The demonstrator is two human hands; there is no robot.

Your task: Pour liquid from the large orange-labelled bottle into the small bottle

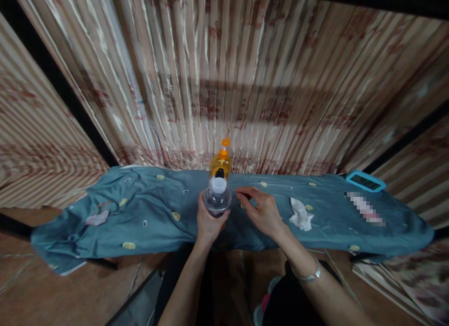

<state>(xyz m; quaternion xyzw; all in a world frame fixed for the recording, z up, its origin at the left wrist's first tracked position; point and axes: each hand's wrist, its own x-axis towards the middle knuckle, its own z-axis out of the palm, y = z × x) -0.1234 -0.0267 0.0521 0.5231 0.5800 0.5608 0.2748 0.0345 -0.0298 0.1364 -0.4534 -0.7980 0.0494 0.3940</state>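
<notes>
My left hand (pixel 210 220) is wrapped round a clear plastic bottle (pixel 218 202) with a white cap (pixel 219 185). The bottle stands upright in my grip, seen from above, and its lower part is hidden. Just right of it my right hand (pixel 261 209) hovers, touching nothing. Its thumb and index finger point at the bottle, tips close together but slightly apart, with nothing visible between them. Directly behind the clear bottle are a black bottle top (pixel 220 173) and a pump bottle (pixel 220 164) of yellow liquid with an orange pump head (pixel 225 142).
A blue-green patterned cloth (pixel 161 232) covers the long narrow table. On it lie a crumpled white tissue (pixel 300 214), a blue-framed device (pixel 365 181), a blurred-out item (pixel 365 208) and a pale pink piece (pixel 98 218) at left. Pleated curtains (pixel 224 83) and dark metal bars (pixel 63 78) surround it.
</notes>
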